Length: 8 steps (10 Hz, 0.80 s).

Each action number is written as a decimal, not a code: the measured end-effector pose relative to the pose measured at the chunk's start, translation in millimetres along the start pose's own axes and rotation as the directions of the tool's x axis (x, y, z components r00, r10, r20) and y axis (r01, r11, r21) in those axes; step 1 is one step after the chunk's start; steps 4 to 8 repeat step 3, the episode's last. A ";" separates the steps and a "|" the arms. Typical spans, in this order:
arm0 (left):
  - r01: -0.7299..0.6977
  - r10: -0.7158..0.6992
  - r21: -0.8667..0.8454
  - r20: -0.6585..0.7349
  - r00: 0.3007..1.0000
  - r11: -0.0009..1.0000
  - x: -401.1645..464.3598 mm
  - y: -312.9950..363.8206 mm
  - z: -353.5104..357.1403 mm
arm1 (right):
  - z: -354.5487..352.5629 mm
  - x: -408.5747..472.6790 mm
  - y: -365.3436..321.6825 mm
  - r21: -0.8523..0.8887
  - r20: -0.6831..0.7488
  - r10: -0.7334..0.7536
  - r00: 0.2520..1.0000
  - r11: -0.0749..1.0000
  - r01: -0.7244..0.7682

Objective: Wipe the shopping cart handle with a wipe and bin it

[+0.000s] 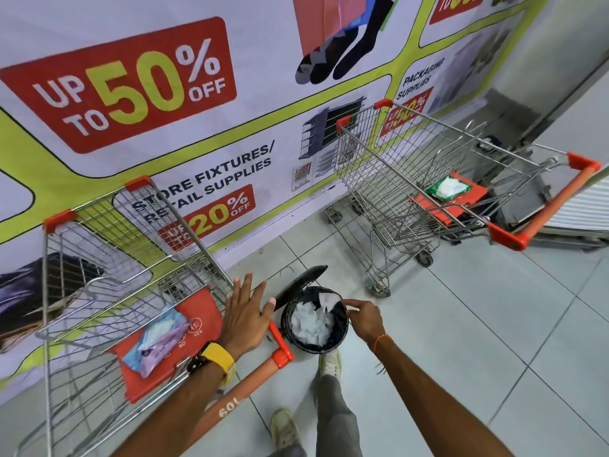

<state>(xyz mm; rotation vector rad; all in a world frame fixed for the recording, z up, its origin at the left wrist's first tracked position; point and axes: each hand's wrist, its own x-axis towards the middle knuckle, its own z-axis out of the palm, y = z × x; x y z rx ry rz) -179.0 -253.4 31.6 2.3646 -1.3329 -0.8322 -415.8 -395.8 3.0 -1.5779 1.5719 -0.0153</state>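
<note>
- The orange cart handle (245,385) of the near shopping cart (108,291) runs from lower left up to the right, its right end just beside the black bin (314,319); "60L" is printed on it.
- The bin stands open, lid (301,285) tipped back, white wipes (311,321) crumpled inside.
- Right hand (362,316) sits at the bin's rim, fingertips pinched together; whether it grips a wipe I cannot tell.
- Left hand (245,313) hovers left of the bin, fingers spread.
- The wall banner (148,90) reads "UP TO 50% OFF".

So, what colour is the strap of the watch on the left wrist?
The watch strap is yellow, seen clearly in the head view.
</note>
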 end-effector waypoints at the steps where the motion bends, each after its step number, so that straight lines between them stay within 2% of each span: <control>1: 0.005 -0.005 0.026 0.030 1.000 1.000 1.1 3.1 -4.5 | -7.6 -4.0 0.0 -0.025 0.020 -0.027 0.999 0.999 0.028; 3: -0.019 0.019 0.057 0.002 1.000 0.998 -0.9 7.6 -14.4 | -25.4 -4.5 -13.9 -0.011 -0.015 -0.190 0.982 0.982 0.189; 8: -0.019 0.019 0.057 0.002 1.000 0.998 -0.9 7.6 -14.4 | -25.4 -4.5 -13.9 -0.011 -0.015 -0.190 0.982 0.982 0.189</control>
